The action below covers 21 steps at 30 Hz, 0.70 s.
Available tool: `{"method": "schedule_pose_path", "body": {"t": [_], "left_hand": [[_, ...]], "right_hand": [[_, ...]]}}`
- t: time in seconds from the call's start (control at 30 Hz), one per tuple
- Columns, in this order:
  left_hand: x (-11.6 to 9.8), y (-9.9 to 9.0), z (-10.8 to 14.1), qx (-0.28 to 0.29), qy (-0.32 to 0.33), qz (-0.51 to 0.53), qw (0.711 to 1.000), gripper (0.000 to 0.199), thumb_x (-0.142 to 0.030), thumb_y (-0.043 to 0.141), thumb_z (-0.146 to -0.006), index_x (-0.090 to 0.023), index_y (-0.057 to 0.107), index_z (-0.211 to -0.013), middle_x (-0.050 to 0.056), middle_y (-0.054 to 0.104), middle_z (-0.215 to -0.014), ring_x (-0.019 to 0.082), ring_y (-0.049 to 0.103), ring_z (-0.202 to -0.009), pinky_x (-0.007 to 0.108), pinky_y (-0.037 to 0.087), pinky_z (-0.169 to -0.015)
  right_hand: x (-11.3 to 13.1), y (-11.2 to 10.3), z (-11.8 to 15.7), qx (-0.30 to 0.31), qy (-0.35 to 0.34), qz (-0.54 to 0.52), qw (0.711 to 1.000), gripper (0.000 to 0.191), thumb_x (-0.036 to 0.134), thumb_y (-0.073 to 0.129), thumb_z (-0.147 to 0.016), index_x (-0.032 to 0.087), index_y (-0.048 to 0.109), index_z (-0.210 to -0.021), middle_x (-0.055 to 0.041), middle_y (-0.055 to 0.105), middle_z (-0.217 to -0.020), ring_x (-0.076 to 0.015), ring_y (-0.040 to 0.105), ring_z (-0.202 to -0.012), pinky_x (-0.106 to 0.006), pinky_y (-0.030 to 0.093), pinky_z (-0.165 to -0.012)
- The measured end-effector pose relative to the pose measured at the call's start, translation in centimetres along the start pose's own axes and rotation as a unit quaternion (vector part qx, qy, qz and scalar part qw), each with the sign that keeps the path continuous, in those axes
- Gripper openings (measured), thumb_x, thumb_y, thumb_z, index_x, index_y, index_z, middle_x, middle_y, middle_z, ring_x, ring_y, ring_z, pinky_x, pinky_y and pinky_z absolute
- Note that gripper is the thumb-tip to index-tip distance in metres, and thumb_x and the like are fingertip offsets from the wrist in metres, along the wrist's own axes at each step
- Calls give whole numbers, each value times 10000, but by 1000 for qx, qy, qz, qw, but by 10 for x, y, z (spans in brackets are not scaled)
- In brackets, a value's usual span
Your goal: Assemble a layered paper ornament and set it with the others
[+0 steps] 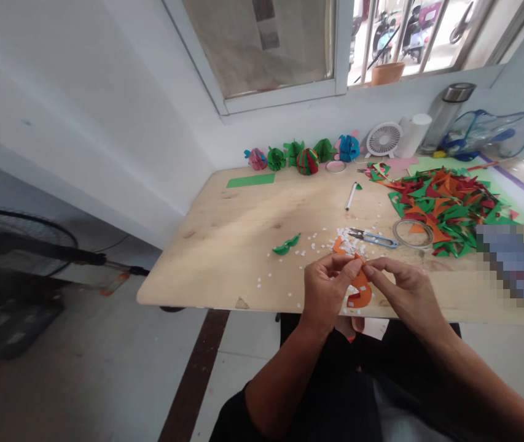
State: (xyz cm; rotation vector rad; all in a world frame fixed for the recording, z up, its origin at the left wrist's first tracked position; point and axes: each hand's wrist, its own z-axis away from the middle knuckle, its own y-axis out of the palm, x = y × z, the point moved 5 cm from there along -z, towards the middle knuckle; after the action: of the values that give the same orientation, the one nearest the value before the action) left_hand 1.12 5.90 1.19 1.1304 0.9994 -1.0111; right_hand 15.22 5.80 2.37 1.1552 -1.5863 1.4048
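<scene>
Near the table's front edge, my left hand pinches the top of an orange paper piece between thumb and fingers. My right hand is closed on the same piece from the other side, its fingertips close to my left thumb. Small white squares dot the orange paper. Just beyond my hands lie another orange scrap, many scattered white squares and blue-handled snips. A folded green paper shape rests to the left of them.
A heap of red, green and orange paper pieces covers the right side, beside a tape ring. Paper ornaments, a small fan and a bottle line the wall. A white pen lies mid-table.
</scene>
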Motion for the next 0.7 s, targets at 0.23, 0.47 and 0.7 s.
{"method": "schedule_pose_path", "body": {"t": [0.23, 0.47, 0.7], "left_hand": [[1, 1, 3, -6, -4, 64, 998, 205, -323, 727, -692, -155, 672, -589, 1, 627, -584, 109, 560, -595, 238, 470, -667], [1, -1, 2, 7, -8, 53, 999, 163, -295, 746, -671, -148, 688, -631, -7, 615, -583, 92, 527, -571, 226, 443, -642], [12, 0, -4, 22, -24, 76, 997, 163, -307, 694, -728, -154, 690, -672, -4, 622, -612, 89, 547, -603, 210, 434, -641]], "right_hand": [[1, 1, 2, 28, 15, 8, 999, 260, 435, 620, -824, 214, 720, -729, -10, 721, -704, -202, 657, -679, -290, 492, -662], [-5, 3, 3, 42, 42, 4, 998, 299, 444, 612, -818, 190, 696, -684, -8, 671, -642, -174, 598, -626, -275, 440, -617], [-15, 7, -1, 42, 68, -63, 995, 291, 446, 638, -802, 191, 685, -672, -6, 665, -629, -170, 596, -600, -274, 454, -590]]}}
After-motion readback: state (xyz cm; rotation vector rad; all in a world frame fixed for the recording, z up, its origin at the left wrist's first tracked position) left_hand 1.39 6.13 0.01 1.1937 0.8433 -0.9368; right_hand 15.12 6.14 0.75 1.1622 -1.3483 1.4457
